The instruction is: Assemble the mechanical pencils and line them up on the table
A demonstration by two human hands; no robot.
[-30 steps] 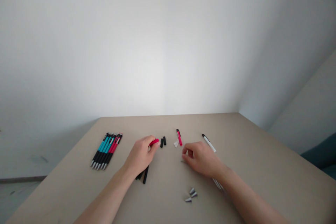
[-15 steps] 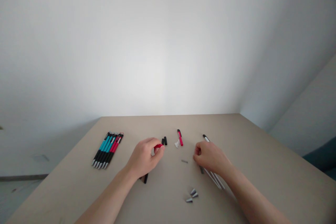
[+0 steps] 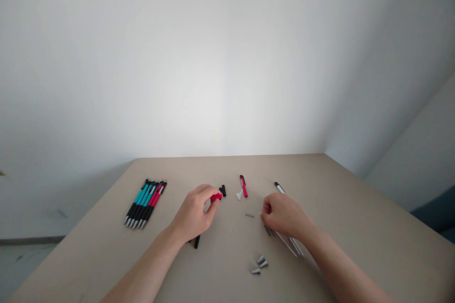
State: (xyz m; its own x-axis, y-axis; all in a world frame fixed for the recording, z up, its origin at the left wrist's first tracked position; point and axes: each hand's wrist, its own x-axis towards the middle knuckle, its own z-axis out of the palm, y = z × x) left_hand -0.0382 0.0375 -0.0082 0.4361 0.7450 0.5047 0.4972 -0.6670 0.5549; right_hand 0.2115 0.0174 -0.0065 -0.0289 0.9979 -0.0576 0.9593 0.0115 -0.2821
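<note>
L hand [image 3: 197,210] pinches red pc. [image 3: 216,196]; pens' [image 3: 145,204] markings illegible.

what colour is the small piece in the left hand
Red; the head view shows the piece at the left hand's fingertips.

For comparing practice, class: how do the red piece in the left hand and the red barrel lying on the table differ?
The red piece is pinched in the left hand; the red barrel lies on the table. The red piece is partly covered; the red barrel is not. The red piece shows only red; the red barrel has a black end. Both are red.
</note>
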